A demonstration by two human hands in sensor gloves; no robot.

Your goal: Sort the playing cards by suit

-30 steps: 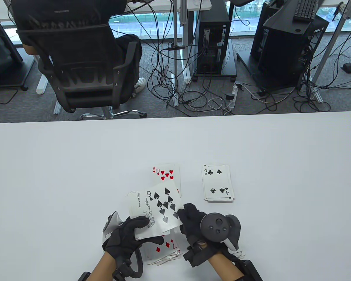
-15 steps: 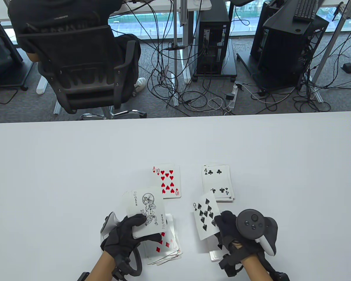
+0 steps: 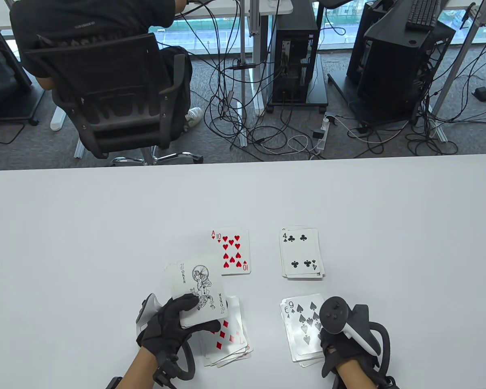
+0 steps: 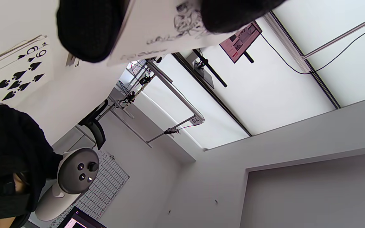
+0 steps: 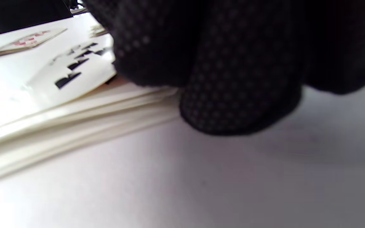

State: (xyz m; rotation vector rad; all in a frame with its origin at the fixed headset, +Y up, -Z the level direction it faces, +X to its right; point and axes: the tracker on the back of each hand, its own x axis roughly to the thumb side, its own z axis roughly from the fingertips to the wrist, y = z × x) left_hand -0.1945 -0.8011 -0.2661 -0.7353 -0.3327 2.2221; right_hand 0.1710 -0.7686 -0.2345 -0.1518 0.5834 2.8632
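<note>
White tabletop (image 3: 85, 227) carrying four suit piles: right hand (image 3: 340, 344) is laying the nine of spades (image 3: 303, 320) on the spade pile, grip unclear; left hand (image 3: 174, 328) is clasping the deck (image 3: 196, 293), joker up, likely needing separate placement next.

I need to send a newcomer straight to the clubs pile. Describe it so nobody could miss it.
On the white table, four face-up piles form a rough square in front of the person's hands. The clubs pile is the far right one, beyond the spades pile. Its top card is a black four of clubs; the far left pile shows red hearts.
</note>
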